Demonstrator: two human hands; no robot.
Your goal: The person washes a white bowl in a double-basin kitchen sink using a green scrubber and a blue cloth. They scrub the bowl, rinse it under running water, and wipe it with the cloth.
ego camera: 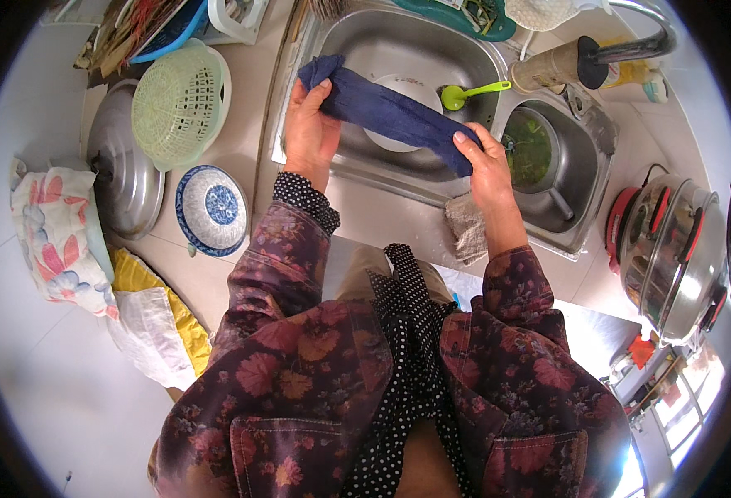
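Note:
A dark blue cloth (396, 113) is stretched between my two hands above the large basin of a steel double sink (365, 37). My left hand (313, 127) grips its left end, where the cloth is bunched. Its right end is pinched by my right hand (488, 162), thumb on top. Beneath the cloth, partly hidden, a white plate or bowl with a patterned rim (396, 144) sits in the basin. A bright green spoon or ladle (455, 98) lies beside it, its handle over the basin's divider. A beige cloth (466, 229) hangs at the counter's front edge near my right wrist.
Leafy greens in water (527, 146) fill a container in the small basin. A faucet (639, 53) arches over at upper right. Left stand a green colander (175, 103), a metal lid (125, 168) and a blue-and-white bowl (213, 210). A steel pot (670, 249) stands at right.

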